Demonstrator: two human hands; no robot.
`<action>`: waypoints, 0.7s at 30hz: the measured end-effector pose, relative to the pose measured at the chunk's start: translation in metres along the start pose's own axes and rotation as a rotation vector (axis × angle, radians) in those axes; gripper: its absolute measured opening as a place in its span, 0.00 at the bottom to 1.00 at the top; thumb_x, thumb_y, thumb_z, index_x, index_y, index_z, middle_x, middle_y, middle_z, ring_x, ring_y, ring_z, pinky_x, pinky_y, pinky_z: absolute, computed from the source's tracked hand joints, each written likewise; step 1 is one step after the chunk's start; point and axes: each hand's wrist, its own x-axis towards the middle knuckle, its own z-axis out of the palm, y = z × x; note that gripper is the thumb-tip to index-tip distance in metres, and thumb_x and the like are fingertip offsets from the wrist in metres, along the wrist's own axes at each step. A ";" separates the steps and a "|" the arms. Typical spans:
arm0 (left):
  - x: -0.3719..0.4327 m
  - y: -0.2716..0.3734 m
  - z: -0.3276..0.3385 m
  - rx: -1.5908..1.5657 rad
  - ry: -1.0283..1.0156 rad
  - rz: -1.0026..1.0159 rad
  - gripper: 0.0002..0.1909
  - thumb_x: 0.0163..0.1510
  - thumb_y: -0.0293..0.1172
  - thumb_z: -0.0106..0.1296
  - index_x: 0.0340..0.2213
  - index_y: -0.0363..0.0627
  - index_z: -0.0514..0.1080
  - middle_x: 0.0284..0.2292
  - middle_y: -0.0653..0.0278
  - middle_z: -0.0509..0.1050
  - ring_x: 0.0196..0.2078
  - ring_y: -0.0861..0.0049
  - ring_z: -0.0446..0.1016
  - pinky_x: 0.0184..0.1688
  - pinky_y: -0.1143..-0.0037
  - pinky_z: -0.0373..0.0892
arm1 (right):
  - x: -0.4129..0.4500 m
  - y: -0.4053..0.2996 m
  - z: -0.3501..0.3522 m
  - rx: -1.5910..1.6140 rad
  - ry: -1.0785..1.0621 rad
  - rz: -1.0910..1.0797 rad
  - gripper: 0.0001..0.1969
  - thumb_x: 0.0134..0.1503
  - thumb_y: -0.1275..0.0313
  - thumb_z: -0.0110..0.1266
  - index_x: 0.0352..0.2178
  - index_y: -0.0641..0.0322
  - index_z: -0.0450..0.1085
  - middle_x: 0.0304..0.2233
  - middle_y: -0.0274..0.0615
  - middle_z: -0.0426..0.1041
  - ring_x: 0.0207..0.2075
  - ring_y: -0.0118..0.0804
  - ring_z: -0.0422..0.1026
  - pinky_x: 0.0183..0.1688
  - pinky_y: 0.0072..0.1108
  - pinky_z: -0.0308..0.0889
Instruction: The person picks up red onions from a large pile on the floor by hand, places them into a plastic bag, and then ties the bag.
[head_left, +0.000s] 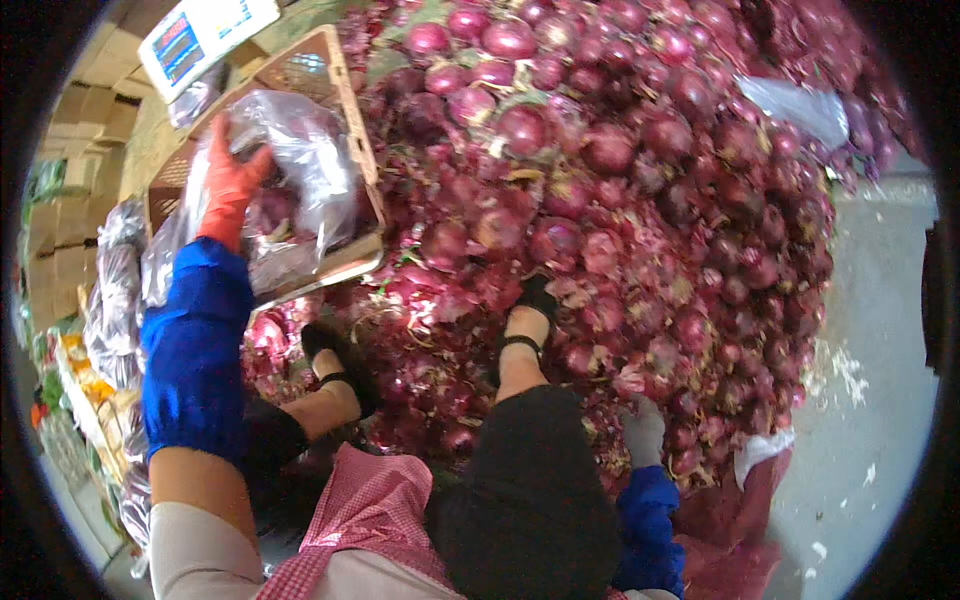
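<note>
My left hand (231, 180), in an orange glove with a blue sleeve cover, reaches over a plastic crate (349, 112) at the upper left. It lies at the edge of a clear plastic bag (322, 176) with red onions in it; whether the fingers grip the film I cannot tell. My right hand (643, 431), in a grey glove, rests low on the right side of a large heap of red onions (607, 150). Its fingers point into the heap, and what they touch is partly hidden.
A digital scale (191, 41) stands beyond the crate. Filled plastic bags (116, 292) and cardboard boxes (75, 225) line the left. My feet stand among onions and loose skins. A clear bag (795, 111) lies on the heap; a red sack (735, 525) lies at lower right.
</note>
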 end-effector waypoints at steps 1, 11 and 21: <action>0.008 -0.003 -0.006 0.078 0.076 0.088 0.47 0.39 0.35 0.67 0.57 0.39 0.54 0.50 0.51 0.66 0.50 0.66 0.66 0.51 0.71 0.64 | -0.006 0.018 0.010 0.009 -0.060 0.101 0.12 0.49 0.71 0.55 0.37 0.63 0.71 0.34 0.48 0.74 0.38 0.46 0.73 0.40 0.32 0.68; -0.031 0.135 -0.097 -0.049 -0.349 -0.118 0.27 0.57 0.45 0.47 0.52 0.40 0.65 0.47 0.59 0.69 0.47 0.74 0.67 0.50 0.76 0.61 | -0.143 0.198 0.112 -0.118 -0.345 0.156 0.15 0.45 0.65 0.55 0.35 0.61 0.71 0.31 0.49 0.74 0.35 0.43 0.74 0.35 0.31 0.70; -0.088 0.243 -0.063 0.093 -0.644 0.031 0.22 0.62 0.43 0.38 0.50 0.43 0.68 0.35 0.63 0.71 0.32 0.82 0.65 0.36 0.81 0.62 | -0.053 0.236 0.034 0.397 0.463 0.621 0.20 0.55 0.63 0.51 0.47 0.61 0.66 0.41 0.54 0.72 0.41 0.54 0.71 0.43 0.36 0.67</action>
